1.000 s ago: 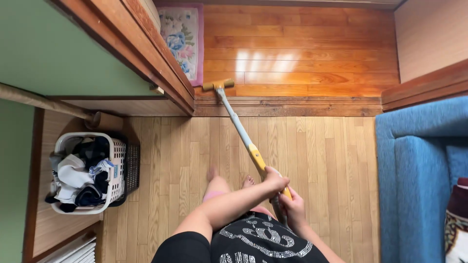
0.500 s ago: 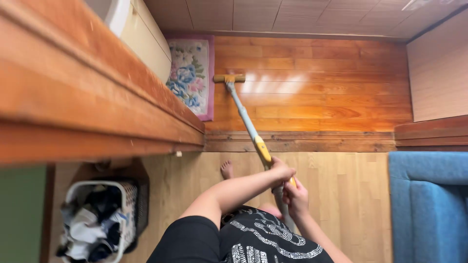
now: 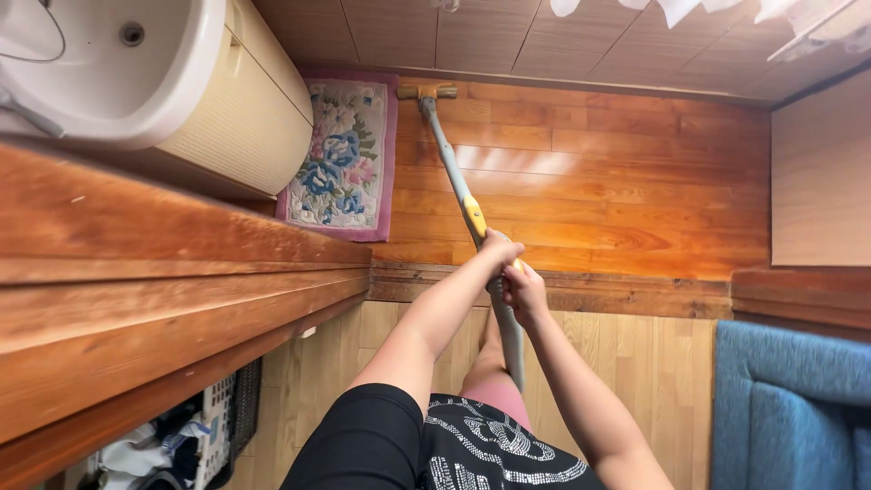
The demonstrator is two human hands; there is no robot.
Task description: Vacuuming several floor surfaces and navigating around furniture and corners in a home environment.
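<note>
Both my hands grip a long mop [image 3: 451, 169] with a grey pole and a yellow collar. My left hand [image 3: 497, 250] wraps the pole just below the yellow part, and my right hand [image 3: 524, 289] holds it right behind. The mop's flat tan head [image 3: 426, 92] rests on the glossy orange wooden floor [image 3: 617, 191] at its far edge, beside the top corner of a floral mat [image 3: 337, 156] with a pink border.
A white sink basin on a cream cabinet [image 3: 181, 82] stands at the upper left behind a thick wooden beam [image 3: 163, 272]. A laundry basket [image 3: 195, 436] full of clothes sits lower left. A blue sofa [image 3: 789, 408] fills the lower right. A wooden threshold [image 3: 617, 292] divides the two floors.
I have stepped forward and the view has tilted up. The mop head slid farther away across the orange floor to its far edge. Both hands kept their grip on the pole.
</note>
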